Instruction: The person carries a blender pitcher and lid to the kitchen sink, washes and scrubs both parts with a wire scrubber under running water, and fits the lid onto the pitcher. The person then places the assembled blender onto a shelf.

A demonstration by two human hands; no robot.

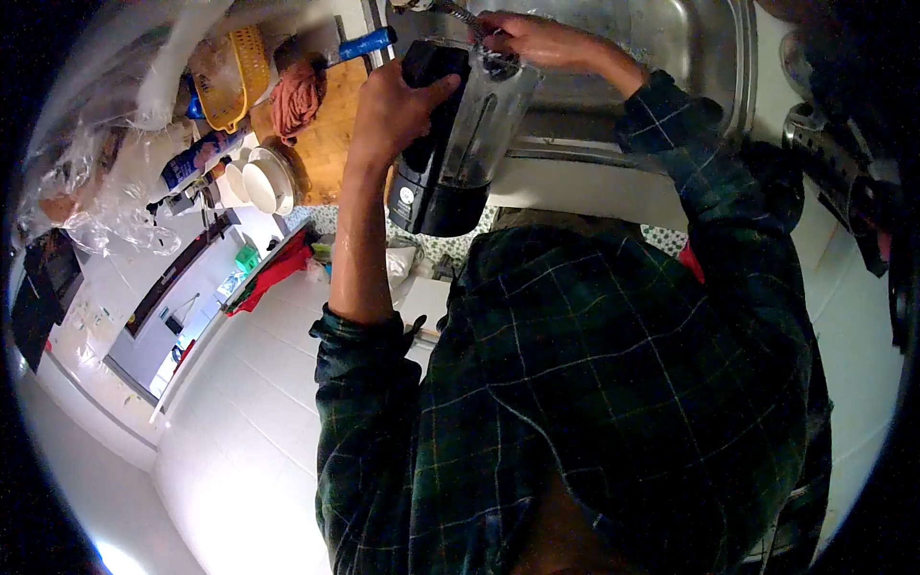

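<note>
My left hand (pixel 398 110) is closed round the black handle of a clear blender jug (pixel 484 125). The jug is tilted over the sink's near edge, its black base toward me and its mouth toward the tap. At that mouth is my right hand (pixel 541 40), wet, with its fingers curled beside a ribbed metal tap hose (pixel 458 13). What those fingers grip is hidden by the rim and the shadow. Inside the jug the clear wall looks wet.
A steel sink (pixel 632 134) lies beyond my hands. On the left, a wooden board (pixel 331 144) bears a reddish cloth (pixel 297 99), with white bowls (pixel 266 182) beside it. Nearby are a yellow basket (pixel 251 77), a blue-handled tool (pixel 367 44) and clear plastic bags (pixel 105 192).
</note>
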